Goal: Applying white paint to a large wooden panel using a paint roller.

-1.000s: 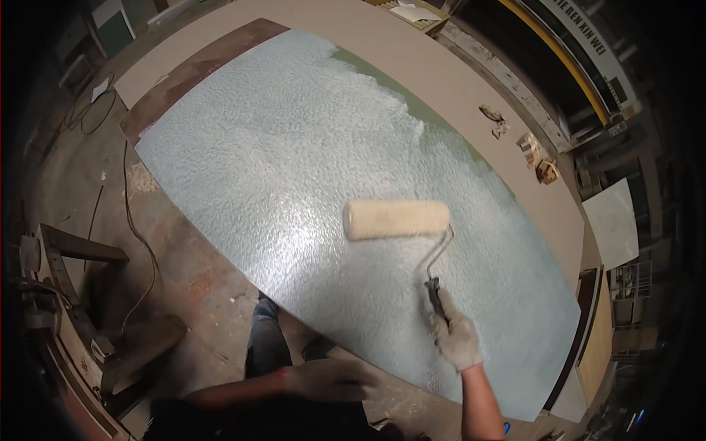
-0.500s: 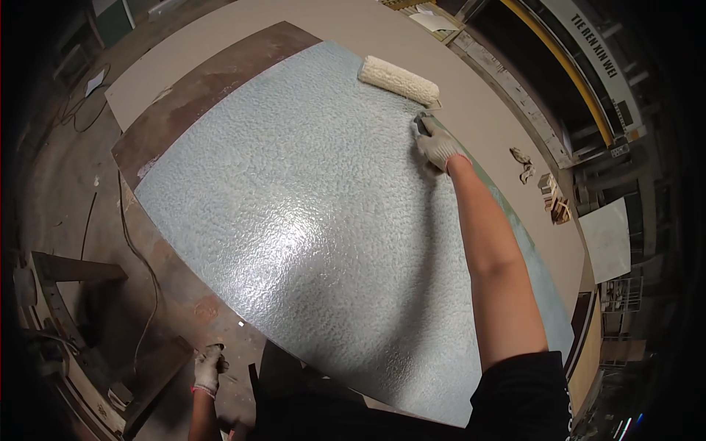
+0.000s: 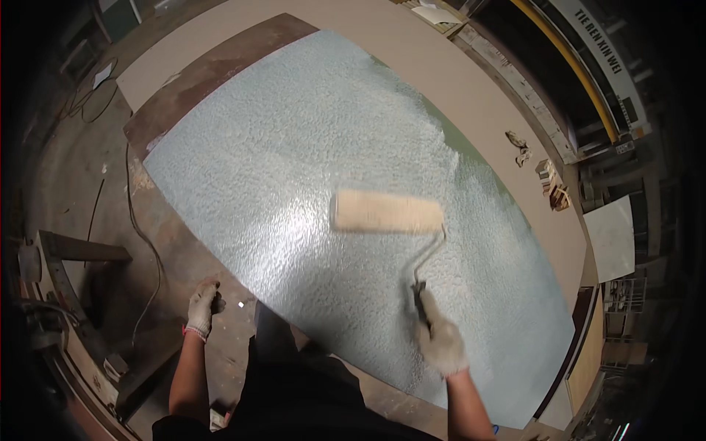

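right hand, one, gloved: closed on the dark handle of a paint roller, over a large panel, inboard of its near long edge. left hand, one, gloved: off the panel, just beside its near edge, fingers part-curled; whether anything is held, cannot tell. paint roller: pale sleeve, blurred, over the middle of the panel; contact cannot be confirmed. coating: pale blue, glossy, textured, over most of the panel; judged largely done. remaining, by the look of it: a green strip along the far long edge. also uncoated: brown band at the far left end; whether part of the panel, cannot tell. writing: dark capitals on a pale beam beyond the far edge, legible; none readable on paint roller or panel.
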Demonstrator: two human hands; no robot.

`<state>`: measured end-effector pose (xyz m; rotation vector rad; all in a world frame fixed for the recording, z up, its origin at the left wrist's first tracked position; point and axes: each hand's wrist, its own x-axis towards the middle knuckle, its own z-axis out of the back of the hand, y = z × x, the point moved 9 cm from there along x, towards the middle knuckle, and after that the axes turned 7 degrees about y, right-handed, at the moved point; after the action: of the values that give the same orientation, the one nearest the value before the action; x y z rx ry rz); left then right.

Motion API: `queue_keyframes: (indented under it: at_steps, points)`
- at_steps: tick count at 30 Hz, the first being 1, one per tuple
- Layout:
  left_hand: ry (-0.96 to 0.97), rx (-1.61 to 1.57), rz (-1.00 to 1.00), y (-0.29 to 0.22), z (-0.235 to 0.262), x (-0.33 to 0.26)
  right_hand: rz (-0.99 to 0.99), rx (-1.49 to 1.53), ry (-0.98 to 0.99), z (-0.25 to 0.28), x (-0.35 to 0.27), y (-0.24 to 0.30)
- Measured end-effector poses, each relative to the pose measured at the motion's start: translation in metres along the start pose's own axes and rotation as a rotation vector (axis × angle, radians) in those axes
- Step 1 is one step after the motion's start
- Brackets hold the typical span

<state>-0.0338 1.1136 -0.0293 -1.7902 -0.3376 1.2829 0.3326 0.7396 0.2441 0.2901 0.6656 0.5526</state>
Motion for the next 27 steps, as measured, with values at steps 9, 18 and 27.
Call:
queue_keyframes:
  at_steps: [9, 18, 27]
  points:
    - [0.120, 0.235, 0.471, 0.098, 0.083, 0.018, -0.070, -0.014, -0.235, 0.067, 0.228, 0.098]
    - [-0.119, 0.047, 0.470, 0.097, 0.197, -0.010, -0.267, 0.339, -0.140, 0.121, 0.398, 0.157]
    - [0.048, 0.188, 0.376, 0.084, 0.197, 0.018, -0.092, 0.049, -0.162, 0.005, 0.169, 0.152]
